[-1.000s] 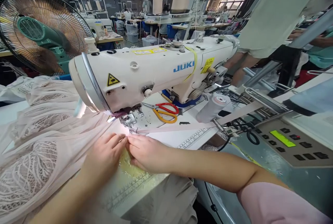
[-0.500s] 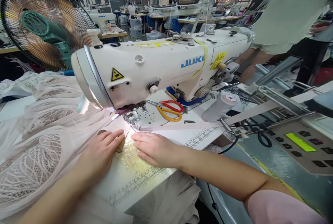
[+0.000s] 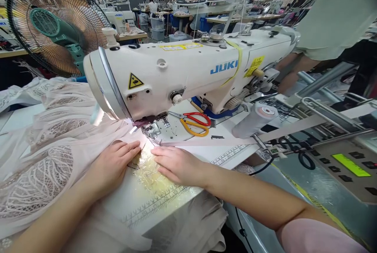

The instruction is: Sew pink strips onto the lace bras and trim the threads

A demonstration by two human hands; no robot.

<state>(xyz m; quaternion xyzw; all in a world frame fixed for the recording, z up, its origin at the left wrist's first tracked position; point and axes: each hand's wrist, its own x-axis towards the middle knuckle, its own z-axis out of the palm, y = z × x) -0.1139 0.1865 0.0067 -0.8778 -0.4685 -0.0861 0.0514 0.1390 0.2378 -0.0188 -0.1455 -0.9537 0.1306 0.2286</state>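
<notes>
My left hand [image 3: 113,162] lies flat on pale pink lace fabric [image 3: 50,147], fingers stretched toward the presser foot [image 3: 149,129] of a white JUKI sewing machine [image 3: 188,72]. My right hand [image 3: 176,164] also lies flat, fingers together, pressing the fabric edge just in front of the needle. A small gap with yellowish, brightly lit cloth [image 3: 147,170] shows between the two hands. Neither hand grips anything.
Red and orange scissors [image 3: 196,122] lie on the machine bed behind the needle. A thread cone [image 3: 253,121] lies on its side at right. A control panel [image 3: 347,164] sits at far right. A green fan [image 3: 55,25] stands at back left. A person [image 3: 330,17] stands at back right.
My hands have drawn apart from touching fingertips and slid slightly toward the needle. The view has shifted down and left.
</notes>
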